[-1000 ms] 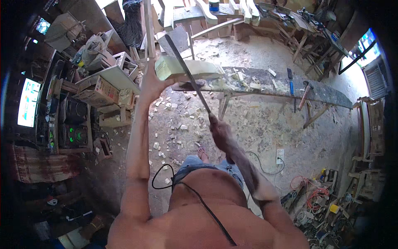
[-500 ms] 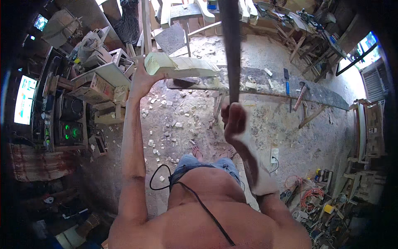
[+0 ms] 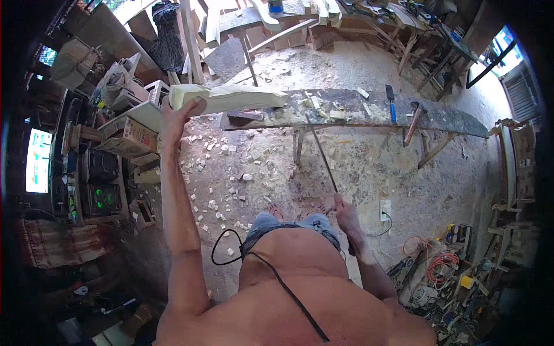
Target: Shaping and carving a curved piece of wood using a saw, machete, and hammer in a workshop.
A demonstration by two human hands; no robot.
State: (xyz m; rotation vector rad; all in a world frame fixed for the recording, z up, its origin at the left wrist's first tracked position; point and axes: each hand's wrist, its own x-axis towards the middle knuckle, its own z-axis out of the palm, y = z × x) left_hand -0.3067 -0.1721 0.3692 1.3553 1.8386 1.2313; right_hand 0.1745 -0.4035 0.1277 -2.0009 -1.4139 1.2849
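A pale, partly shaped piece of wood (image 3: pixel 236 100) extends left from the workbench plank (image 3: pixel 450 118), its right end resting on the plank. Its left end is gripped by my left hand (image 3: pixel 178 118), thumb over the top and fingers behind. My right hand (image 3: pixel 346 214) is closed round the handle of a machete (image 3: pixel 324 160), low and to the right in front of the bench. Seen nearly edge-on, the long dark blade points up and left, its tip near the plank's front edge. A short dark block (image 3: pixel 245 116) lies at the plank's left end, under the wood.
On the plank lie a blue-handled chisel (image 3: pixel 392 106), a hammer (image 3: pixel 414 124) and wood chips (image 3: pixel 337 114). Chips litter the floor (image 3: pixel 271 173). Boxes (image 3: pixel 131 138) and speakers (image 3: pixel 104 196) stand left. At lower right are an orange cord (image 3: pixel 443 267) and piled tools.
My right hand has swung the machete down from its raised position, blade now lower and edge-on. The piece of wood and my left hand appear slightly farther left in view.
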